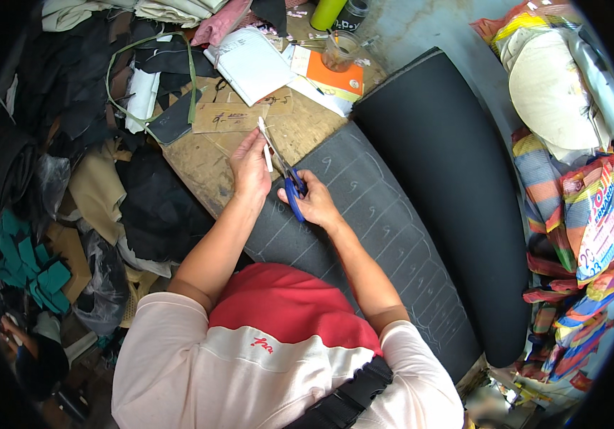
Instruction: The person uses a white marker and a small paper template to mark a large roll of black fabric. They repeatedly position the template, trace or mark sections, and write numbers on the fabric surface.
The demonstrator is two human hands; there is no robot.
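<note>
My left hand [251, 168] is closed in a pinch on a narrow white strip [268, 159], whose lower end hangs beside the fingers. In my right hand [317, 204] is a pair of scissors [292, 194] with blue handles. The blades point away from me, up to the left fingertips, at the strip's upper end. Whether they touch it is too small to tell. Both hands are above the near edge of dark grey fabric [393, 236], which is marked with chalk lines and lies over the wooden table [307, 132].
Black folded fabric [450, 186] lies along the right side. Farther back are brown card pieces [224, 118], a white notepad [251, 66], an orange booklet [332, 74] and a clear cup [340, 51]. Dark scraps [49, 79] pile up leftward; colourful bags [593, 207] hang at right.
</note>
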